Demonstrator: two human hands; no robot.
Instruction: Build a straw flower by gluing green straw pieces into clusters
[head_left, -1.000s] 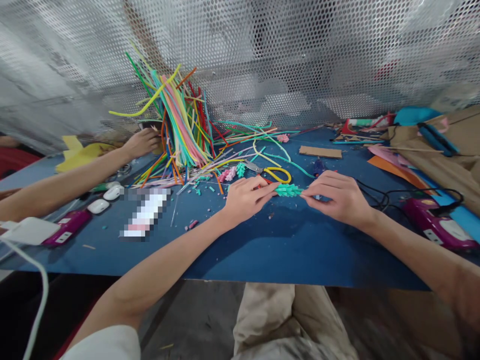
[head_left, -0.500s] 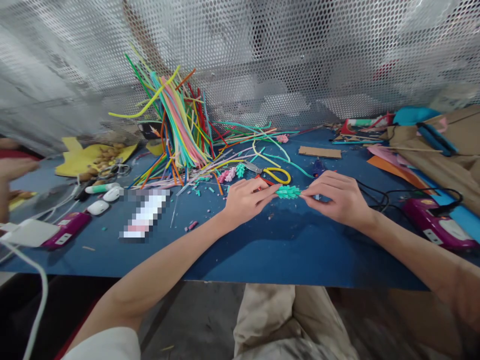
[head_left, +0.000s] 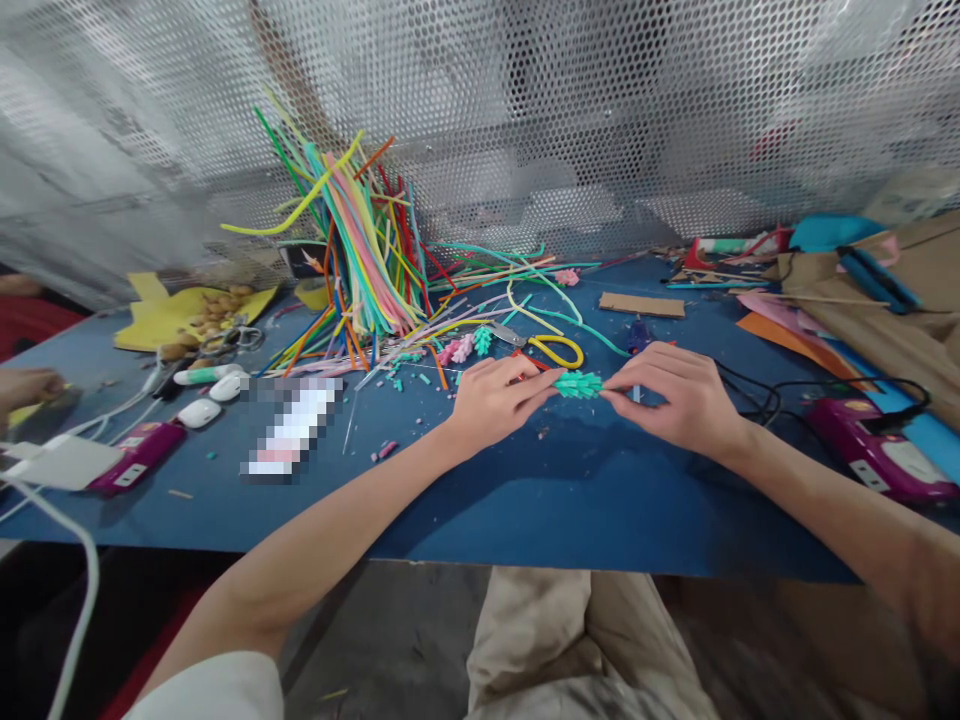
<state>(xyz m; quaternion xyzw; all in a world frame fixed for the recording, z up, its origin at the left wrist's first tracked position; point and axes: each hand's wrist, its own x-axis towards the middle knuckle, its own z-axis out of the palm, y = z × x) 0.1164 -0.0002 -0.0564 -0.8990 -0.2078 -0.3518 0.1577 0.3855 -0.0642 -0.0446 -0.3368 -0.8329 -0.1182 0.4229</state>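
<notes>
Between my hands is a small teal spiky piece point(head_left: 579, 385), made of short fuzzy pipe cleaner bits, held just above the table. My left hand point(head_left: 495, 402) pinches its left end, and the fingertips of my right hand point(head_left: 670, 395) are closed on its right end. Yellow-handled scissors point(head_left: 556, 351) lie right behind it. Past my left hand rest similar spiky pieces, a teal one point(head_left: 483, 342) and a pale pink one point(head_left: 463, 348). Teal snippets point(head_left: 397, 384) are scattered near them.
A tall bundle of coloured pipe cleaners point(head_left: 367, 250) stands at the back against perforated metal. Left are a pixelated phone-like object point(head_left: 292, 428), a purple power strip point(head_left: 139, 458) and another person's hand point(head_left: 26, 388). A cardboard strip point(head_left: 642, 305) and another purple power strip point(head_left: 877, 450) lie right.
My hands keep nearly the same place and grip on the teal piece. At the far left, the other person's hand has moved lower. The view has shifted very slightly.
</notes>
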